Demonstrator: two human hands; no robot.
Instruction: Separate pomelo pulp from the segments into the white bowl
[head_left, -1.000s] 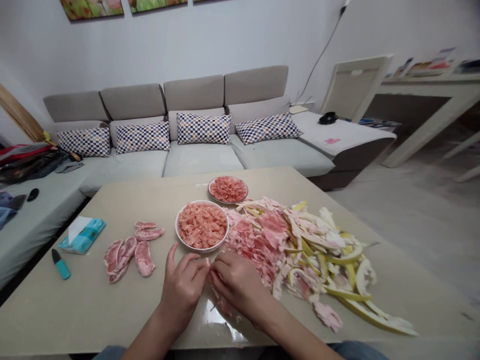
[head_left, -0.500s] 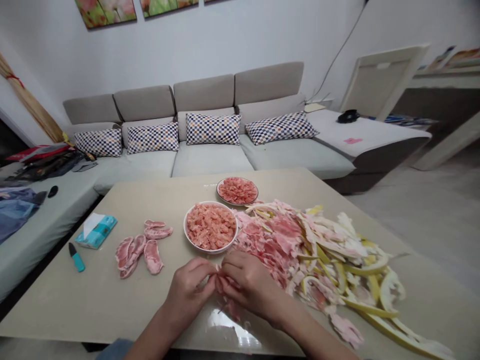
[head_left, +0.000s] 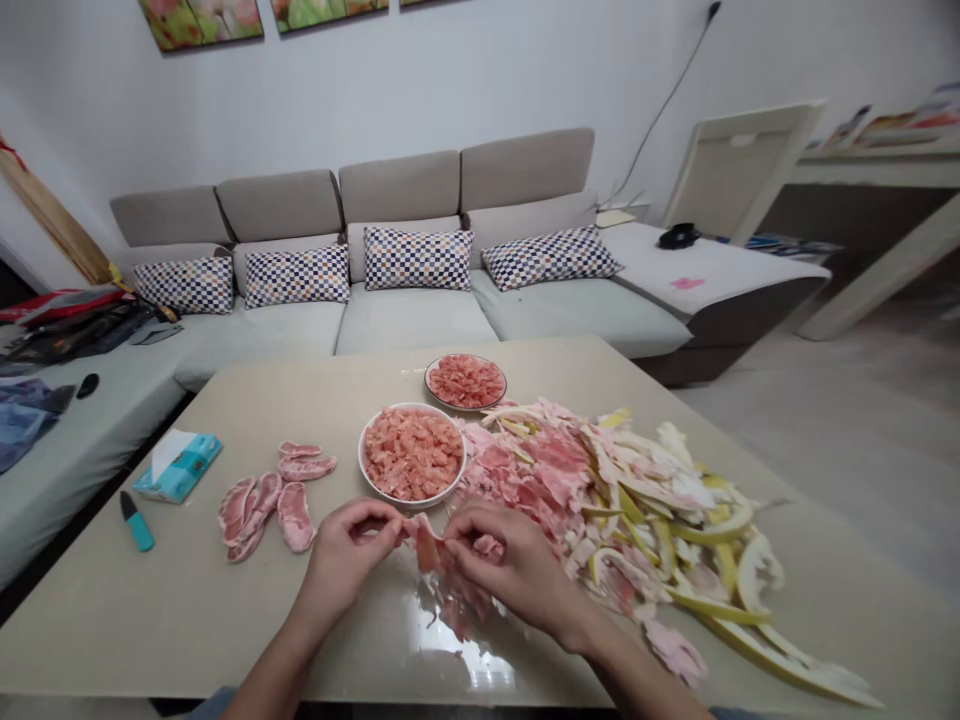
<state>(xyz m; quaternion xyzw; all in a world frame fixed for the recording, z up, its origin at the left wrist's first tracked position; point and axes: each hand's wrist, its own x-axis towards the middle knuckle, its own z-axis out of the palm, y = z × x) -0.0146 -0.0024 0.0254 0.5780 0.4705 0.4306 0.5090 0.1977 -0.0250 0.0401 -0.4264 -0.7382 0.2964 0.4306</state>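
My left hand point(head_left: 341, 560) pinches one edge of a pink pomelo segment point(head_left: 429, 550) between thumb and forefinger. The other edge is in the closed fingers of my right hand point(head_left: 517, 570), and the piece stretches between the two hands, its membrane spread. Just beyond my hands stands a white bowl point(head_left: 361, 470) heaped with peeled pomelo pulp point(head_left: 414, 452). Pink membrane scraps point(head_left: 461, 605) lie on the table below my fingers. Left of my left hand are several unpeeled pomelo segments point(head_left: 295, 517).
A dark-rimmed plate point(head_left: 427, 386) of pulp stands behind the bowl. Pomelo rind and membranes point(head_left: 667, 530) cover the table's right side. At left lie a tissue pack point(head_left: 180, 470) and a teal-handled knife point(head_left: 137, 522). A sofa point(head_left: 412, 320) stands beyond the table point(head_left: 247, 640).
My hands have moved apart, from fingertips together to a visible gap. The pomelo segment, mostly hidden before, is now opened out between them. The camera view has shifted slightly.
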